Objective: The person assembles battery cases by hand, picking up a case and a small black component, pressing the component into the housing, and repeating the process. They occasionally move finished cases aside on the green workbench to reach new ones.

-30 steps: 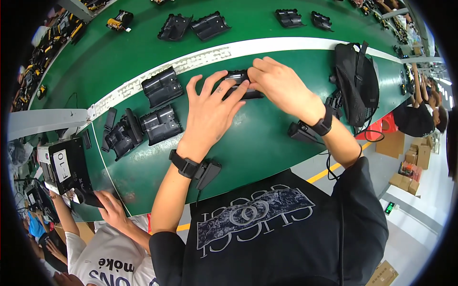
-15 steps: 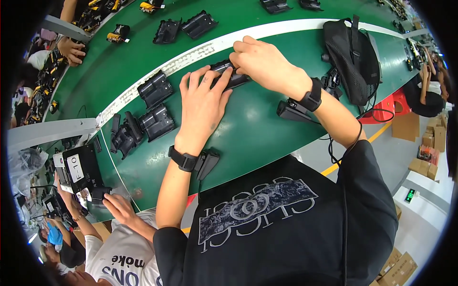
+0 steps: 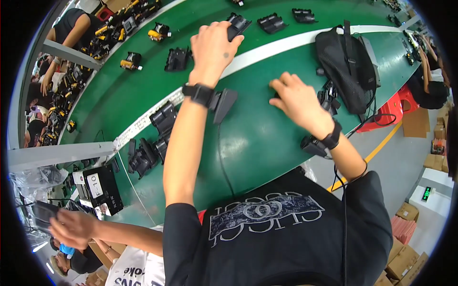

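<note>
Over the far green surface, my left hand (image 3: 212,50) is stretched forward with its fingers closed on a black plastic housing (image 3: 238,26). Closer in on the right, above the near green tabletop, my right hand (image 3: 298,101) is curled, thumb near the fingers. A small dark bit shows at its fingertips, too little of it to name. More black housings lie on the far surface: one (image 3: 177,59) left of my left hand, another (image 3: 272,23) to its right. Beside my left forearm are a black housing (image 3: 163,118) and several black parts (image 3: 142,158), partly hidden by the arm.
A white strip (image 3: 257,56) divides the two green surfaces. To the right lie a black mesh bag (image 3: 344,69) and cables. Grey metal posts (image 3: 62,156) stand left. A co-worker's hand (image 3: 71,226) holds a dark piece at lower left. Yellow-and-black assemblies (image 3: 130,61) sit on the far surface.
My left hand has carried the black housing from the near tabletop forward across the white strip. My right hand has let go of it and drawn back to the right.
</note>
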### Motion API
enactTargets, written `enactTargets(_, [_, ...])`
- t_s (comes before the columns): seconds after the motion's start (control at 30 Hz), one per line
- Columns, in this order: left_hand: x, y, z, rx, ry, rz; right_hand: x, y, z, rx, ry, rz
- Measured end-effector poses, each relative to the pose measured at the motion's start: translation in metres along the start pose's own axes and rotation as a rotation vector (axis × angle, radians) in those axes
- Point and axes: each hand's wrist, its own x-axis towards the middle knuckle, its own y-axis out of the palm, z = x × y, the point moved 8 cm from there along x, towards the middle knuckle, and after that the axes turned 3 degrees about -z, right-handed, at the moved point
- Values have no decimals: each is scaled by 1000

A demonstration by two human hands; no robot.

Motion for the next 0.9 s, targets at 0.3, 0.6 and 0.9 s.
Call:
enactTargets(0.3, [-23, 14, 39, 304, -78, 217, -12, 8, -54, 49, 104, 93])
enactTargets(0.6, [-89, 3, 26, 205, 69, 132, 14, -17, -28, 147, -254, 179])
enactTargets(0.9, [-192, -20, 7, -73, 38, 180, 5, 36, -19, -126, 141, 353])
